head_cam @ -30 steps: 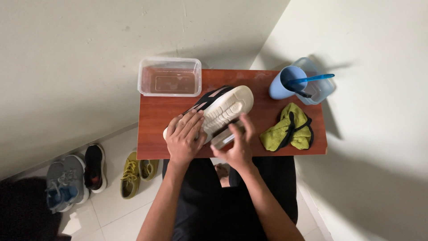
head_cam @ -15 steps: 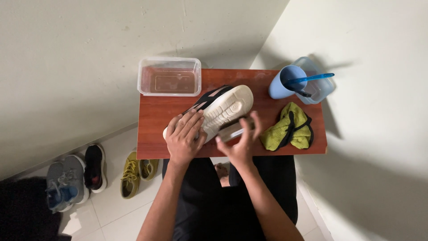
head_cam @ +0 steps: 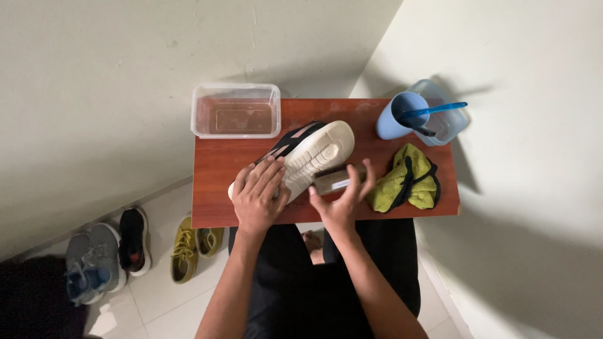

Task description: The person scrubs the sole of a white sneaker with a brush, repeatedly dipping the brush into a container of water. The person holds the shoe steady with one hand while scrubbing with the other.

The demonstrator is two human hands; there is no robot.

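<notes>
Sneaker (head_cam: 308, 154) lies sole-up across the middle of the small reddish-brown desk (head_cam: 213, 188), its pale ridged sole facing the camera and its black upper with a pinkish stripe showing along the far edge. The left hand (head_cam: 259, 196) presses flat on the heel end of the sole, fingers spread and extended, steadying the shoe rather than wrapping around it. The right hand (head_cam: 342, 199) is curled around a small brush (head_cam: 333, 181), a short block-shaped one with a pale side, holding it against the sole's near edge just beside the left hand; thumb and fingers close on the block from both sides.

At the desk's far left corner stands a clear plastic container (head_cam: 235, 110), rectangular, with what looks like water in it. At the far right corner a light blue cup (head_cam: 397, 117) sits touching a second clear container (head_cam: 446, 119), and a blue-handled toothbrush (head_cam: 433, 112) rests in the cup, its handle reaching over the container. A yellow-green cloth (head_cam: 407, 179) with a dark strap lies crumpled near the right edge, just beside the right hand.

On the tiled floor to the left of the desk sit an olive shoe (head_cam: 184, 250), a black shoe (head_cam: 134, 240) and a grey-blue shoe (head_cam: 88, 269), side by side.
</notes>
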